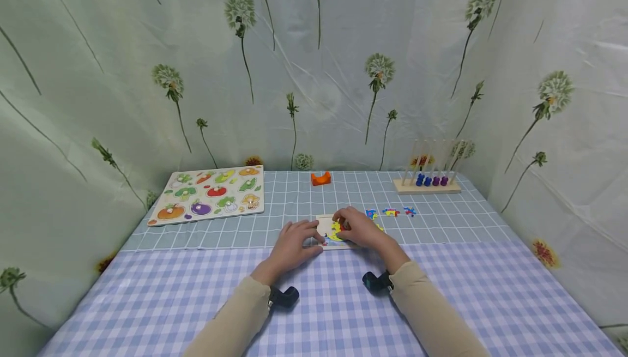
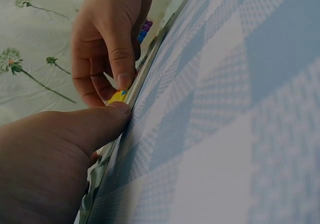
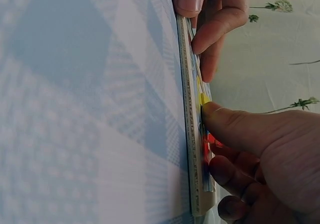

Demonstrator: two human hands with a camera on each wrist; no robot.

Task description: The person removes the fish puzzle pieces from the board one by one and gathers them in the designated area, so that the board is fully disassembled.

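A small wooden jigsaw board (image 1: 324, 218) lies flat in front of me, partly filled with yellow, red and blue pieces. My left hand (image 1: 293, 245) holds its left end, thumb at the near edge and bent fingers reaching over the top. Over the board's middle, my right hand (image 1: 362, 228) pinches a red and yellow puzzle piece (image 3: 206, 146) between thumb and fingers, low against the surface. In the left wrist view, yellow pieces (image 2: 118, 97) show between both hands. The right hand hides much of the board's right part.
Loose jigsaw pieces (image 1: 391, 212) lie in a row beyond the right hand. A vegetable peg puzzle (image 1: 230, 205) sits at the back left. An orange block (image 1: 321, 178) stands at the back, and a peg rack (image 1: 427, 188) with blue and purple beads at the back right.
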